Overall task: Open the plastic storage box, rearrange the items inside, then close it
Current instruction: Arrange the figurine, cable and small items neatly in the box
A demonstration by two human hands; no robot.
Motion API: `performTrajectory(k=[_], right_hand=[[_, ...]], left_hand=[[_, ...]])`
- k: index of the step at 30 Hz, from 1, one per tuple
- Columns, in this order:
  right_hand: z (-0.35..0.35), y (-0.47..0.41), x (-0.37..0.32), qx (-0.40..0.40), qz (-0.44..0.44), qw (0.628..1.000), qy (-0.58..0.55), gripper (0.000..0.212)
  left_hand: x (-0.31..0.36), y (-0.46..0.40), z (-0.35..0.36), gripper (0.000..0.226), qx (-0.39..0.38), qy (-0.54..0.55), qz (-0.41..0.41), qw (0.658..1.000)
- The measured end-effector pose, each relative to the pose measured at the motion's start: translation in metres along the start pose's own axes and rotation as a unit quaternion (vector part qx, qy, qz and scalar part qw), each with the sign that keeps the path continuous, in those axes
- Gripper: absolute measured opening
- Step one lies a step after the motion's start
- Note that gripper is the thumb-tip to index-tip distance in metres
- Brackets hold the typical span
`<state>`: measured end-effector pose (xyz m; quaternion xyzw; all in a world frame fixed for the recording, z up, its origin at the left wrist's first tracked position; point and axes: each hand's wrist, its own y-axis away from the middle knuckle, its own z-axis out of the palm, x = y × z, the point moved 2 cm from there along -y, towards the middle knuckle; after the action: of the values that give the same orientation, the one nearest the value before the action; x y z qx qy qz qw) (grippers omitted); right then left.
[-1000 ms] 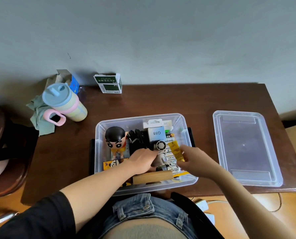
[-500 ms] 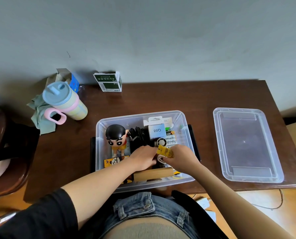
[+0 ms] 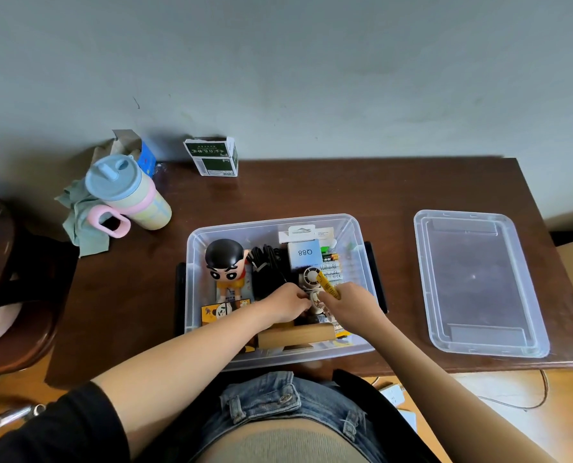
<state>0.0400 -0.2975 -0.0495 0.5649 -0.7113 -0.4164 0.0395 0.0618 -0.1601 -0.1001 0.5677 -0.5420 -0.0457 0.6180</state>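
The box (image 3: 278, 354), a clear plastic tub with rounded corners and sloped walls, sits open at the near edge of the counter (image 3: 312, 192), about midway along it. Both hands are down inside it, close together near its middle. The left hand (image 3: 287, 304) has its fingers curled toward a small white fan (image 3: 312, 279) with a round grille; whether it actually grips the fan or only touches it cannot be told. The right hand (image 3: 353, 304) pinches a thin yellow packet (image 3: 328, 286), glossy and printed, which sticks up tilted between its fingers, just beside the fan.

Around the hands the box is packed. Along its left wall lies a glossy figurine (image 3: 226, 262) with a big round black-haired head. Next to it lies a bundle of black cable (image 3: 266, 265). Toward the far wall lies a pale blue carton (image 3: 304, 253) marked Q88, with a white card pack (image 3: 300, 233) behind it and batteries (image 3: 330, 259) in green and gold to its right. At the near wall lies a plain wooden block (image 3: 295, 335), long and rectangular.

The lid (image 3: 479, 282), the same clear plastic, flat with a raised rim, lies on the counter's right end, well apart from the box.

At the far left corner a pastel tumbler (image 3: 128, 192) with a blue lid and a pink loop handle lies tilted on a crumpled grey-green cloth (image 3: 78, 222). A green and white carton (image 3: 213, 157) stands at the far edge against the matte grey wall (image 3: 312, 61). The counter is dark brown smooth wood.
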Motion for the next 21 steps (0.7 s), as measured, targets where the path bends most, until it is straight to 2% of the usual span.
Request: performTrajectory(k=[3,6,9,14,17,21], right_hand=[[-0.004,-0.001,0.0,-0.001,0.0,1.0,-0.012,0.037],[-0.002,-0.001,0.0,0.006,0.006,0.998,-0.057,0.035],[-0.001,-0.001,-0.001,0.007,0.013,0.995,-0.103,0.038],[-0.006,0.001,-0.003,0.034,-0.01,0.994,-0.099,0.039],[-0.013,0.001,-0.005,0.056,-0.017,0.993,-0.1,0.04],[-0.02,0.001,-0.004,0.05,-0.008,0.993,-0.111,0.042]], left_hand=[[-0.002,-0.002,-0.002,0.022,0.007,0.05,-0.022,0.999],[-0.003,-0.004,-0.001,0.039,0.019,0.039,-0.025,0.999],[-0.003,-0.004,0.0,0.039,0.012,0.007,-0.009,1.0],[-0.003,-0.001,-0.003,0.04,0.023,0.001,0.006,1.0],[-0.002,0.002,-0.006,0.03,0.033,-0.009,0.026,0.999],[0.0,0.002,-0.002,0.03,0.045,-0.029,0.048,0.997]])
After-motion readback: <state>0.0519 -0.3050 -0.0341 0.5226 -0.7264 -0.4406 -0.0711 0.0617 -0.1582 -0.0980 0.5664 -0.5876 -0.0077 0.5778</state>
